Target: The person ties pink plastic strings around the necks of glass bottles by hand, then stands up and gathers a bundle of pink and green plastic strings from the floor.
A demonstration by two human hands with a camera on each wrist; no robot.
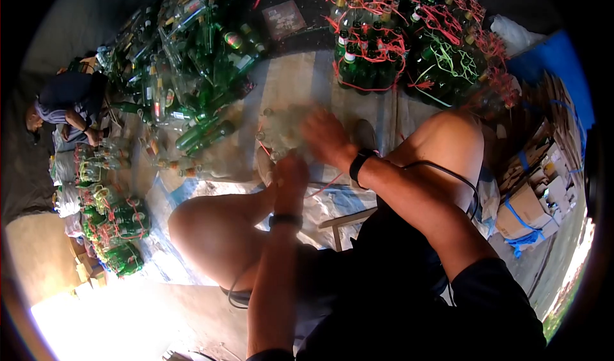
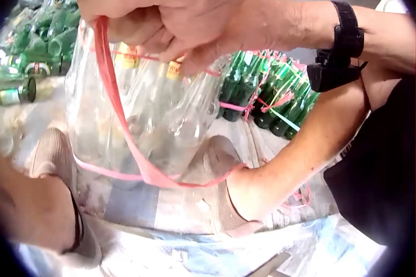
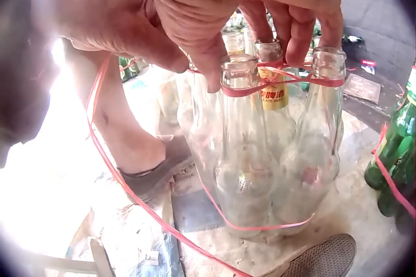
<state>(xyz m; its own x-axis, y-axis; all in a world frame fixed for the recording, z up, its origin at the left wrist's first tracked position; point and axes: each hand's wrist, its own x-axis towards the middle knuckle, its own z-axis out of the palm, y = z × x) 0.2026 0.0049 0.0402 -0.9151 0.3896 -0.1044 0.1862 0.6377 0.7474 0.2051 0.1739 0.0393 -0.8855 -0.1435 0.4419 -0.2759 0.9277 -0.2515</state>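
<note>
A cluster of clear glass bottles point(image 3: 247, 173) stands upright between my shoes. Red plastic twine point(image 3: 240, 88) loops around their necks, and another strand circles them lower down. My right hand point(image 1: 327, 134) is over the bottle tops; in the right wrist view its fingers bend down among the necks, with the thumb against a front bottle's rim. Beside it, my left hand point(image 1: 291, 172) grips the twine, whose loose length point(image 2: 120, 105) hangs from the fist in the left wrist view. Yellow neck labels show on some bottles. Both hands are blurred in the head view.
A heap of loose green and clear bottles point(image 1: 185, 54) lies at the back left. Twine-tied bundles point(image 1: 368, 60) stand at the back right, more bundles point(image 1: 118, 223) at left. Another person point(image 1: 73, 102) bends over there. Flattened cardboard point(image 1: 521, 220) is stacked at right.
</note>
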